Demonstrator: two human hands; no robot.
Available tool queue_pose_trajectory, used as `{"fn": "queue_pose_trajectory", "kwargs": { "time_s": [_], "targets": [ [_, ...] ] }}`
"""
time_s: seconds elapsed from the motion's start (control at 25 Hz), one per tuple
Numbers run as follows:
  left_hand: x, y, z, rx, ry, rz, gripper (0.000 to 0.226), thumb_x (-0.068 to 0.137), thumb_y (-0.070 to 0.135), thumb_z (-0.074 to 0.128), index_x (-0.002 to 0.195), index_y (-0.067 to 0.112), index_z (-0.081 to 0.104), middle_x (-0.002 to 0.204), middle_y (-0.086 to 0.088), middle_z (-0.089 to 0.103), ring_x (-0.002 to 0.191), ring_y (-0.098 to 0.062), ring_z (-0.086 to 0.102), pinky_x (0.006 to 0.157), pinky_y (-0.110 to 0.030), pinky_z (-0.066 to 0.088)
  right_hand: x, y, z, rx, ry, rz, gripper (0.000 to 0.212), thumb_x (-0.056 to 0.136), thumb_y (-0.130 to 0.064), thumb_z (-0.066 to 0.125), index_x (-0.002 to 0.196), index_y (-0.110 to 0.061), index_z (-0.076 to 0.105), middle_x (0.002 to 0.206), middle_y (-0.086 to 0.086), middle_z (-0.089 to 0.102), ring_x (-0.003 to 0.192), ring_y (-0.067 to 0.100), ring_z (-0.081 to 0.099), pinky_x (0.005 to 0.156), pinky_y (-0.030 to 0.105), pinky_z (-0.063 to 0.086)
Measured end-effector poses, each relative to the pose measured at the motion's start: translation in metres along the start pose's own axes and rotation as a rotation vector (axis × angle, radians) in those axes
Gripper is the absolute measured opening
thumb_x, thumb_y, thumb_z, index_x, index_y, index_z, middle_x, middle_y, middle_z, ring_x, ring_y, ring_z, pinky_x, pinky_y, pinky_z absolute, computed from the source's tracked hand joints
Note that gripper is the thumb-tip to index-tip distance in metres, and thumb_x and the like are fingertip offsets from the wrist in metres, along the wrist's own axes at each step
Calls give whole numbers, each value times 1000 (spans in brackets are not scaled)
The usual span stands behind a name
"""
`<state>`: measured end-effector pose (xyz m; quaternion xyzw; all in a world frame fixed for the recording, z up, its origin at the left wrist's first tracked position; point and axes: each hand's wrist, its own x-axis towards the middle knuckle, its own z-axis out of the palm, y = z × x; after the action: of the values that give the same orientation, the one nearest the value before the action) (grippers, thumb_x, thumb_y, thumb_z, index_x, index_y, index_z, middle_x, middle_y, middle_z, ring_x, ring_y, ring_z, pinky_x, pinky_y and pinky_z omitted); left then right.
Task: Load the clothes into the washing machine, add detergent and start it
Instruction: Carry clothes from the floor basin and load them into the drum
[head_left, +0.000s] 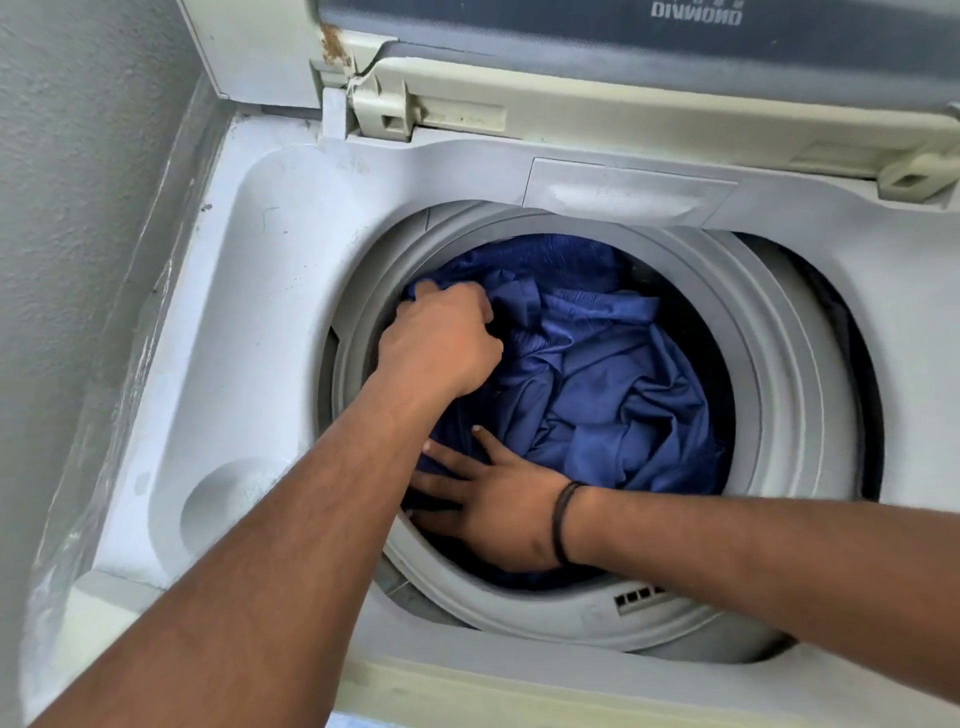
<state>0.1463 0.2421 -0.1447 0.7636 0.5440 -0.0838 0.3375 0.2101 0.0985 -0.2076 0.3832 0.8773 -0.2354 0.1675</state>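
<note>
Clothes: a heap of crumpled blue fabric (597, 374) lies inside the drum of my top-loading washing machine (270, 291), filling most of the round opening.
Left hand: my left hand (441, 345) reaches in from the lower left over the grey drum rim (779, 395); its fingers are curled down into the blue cloth at the left side of the drum, bunching a fold of it.
Right hand: my right hand (488, 499) comes in from the right and lies flat, fingers spread and straight, pressing on the cloth at the near edge of the drum, partly under my left forearm.
Wristband: a thin dark band (563, 519) circles my right wrist.
Lid: the machine's lid (623, 52) stands raised at the back, with cream hinges (384, 111) below it and a rusty patch near the left hinge.
Top deck: pale plastic around the opening, with a round recess (223, 499) at the near left corner.
Wall: a grey textured wall (67, 182) runs just beside the machine on the left.
</note>
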Motion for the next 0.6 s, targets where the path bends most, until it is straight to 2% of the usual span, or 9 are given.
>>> {"fn": "queue_pose_trajectory", "kwargs": {
  "time_s": [0.08,0.12,0.16,0.2,0.24,0.32,0.4,0.48,0.6],
  "targets": [
    [-3,3,-4,-69,224,60,29,92,29,68,120,27,61,134,-11,47,120,-34,51,98,-43,47,-33,13,2,58,281,-1,61,97,-36,54,154,-26,35,167,9,16,155,33,7,115,66,22],
    [-5,4,-5,-57,276,106,32,92,29,68,123,27,60,135,-11,47,122,-35,49,101,-45,45,-44,20,-1,68,434,62,63,96,-43,55,153,-23,37,165,12,22,154,33,12,117,63,22],
    [-7,3,-4,-22,265,145,41,92,28,68,131,30,58,140,-10,45,128,-36,45,106,-47,42,-52,30,-7,66,542,184,68,95,-53,53,153,-23,36,164,13,23,154,34,12,118,62,20],
    [-7,3,-2,27,194,160,55,92,30,69,144,34,50,149,-10,40,136,-38,39,111,-51,39,-58,44,-14,68,565,349,77,93,-64,47,156,-25,29,166,12,18,154,35,8,118,64,18],
    [-7,3,0,95,70,142,74,90,34,72,154,38,36,159,-11,29,145,-40,30,115,-56,34,-61,63,-19,106,506,534,86,89,-74,42,159,-32,17,168,11,7,154,37,1,116,68,16],
    [-9,1,10,254,-229,47,117,78,47,84,161,44,2,170,-10,-7,155,-42,1,119,-64,22,-62,105,-15,354,252,845,102,78,-87,43,156,-45,-7,166,8,-19,153,39,-11,115,72,12],
    [-12,-4,23,386,-359,-11,141,65,56,90,157,48,-16,165,-10,-33,153,-44,-18,117,-68,18,-56,138,-2,660,14,951,118,66,-90,56,152,-51,-14,163,8,-30,151,42,-14,119,66,10],
    [-9,-11,38,477,-364,-24,148,59,64,90,154,49,-24,160,-15,-40,151,-48,-22,116,-70,19,-46,155,4,800,-70,949,126,60,-89,63,151,-53,-16,162,9,-31,150,46,-13,121,63,9],
    [9,-20,50,629,-386,-19,158,51,76,86,149,47,-35,159,-23,-38,149,-54,-20,116,-71,21,-32,158,-2,779,-125,963,131,56,-91,64,151,-51,-17,161,14,-31,148,52,-13,116,70,11]
  ]
}}
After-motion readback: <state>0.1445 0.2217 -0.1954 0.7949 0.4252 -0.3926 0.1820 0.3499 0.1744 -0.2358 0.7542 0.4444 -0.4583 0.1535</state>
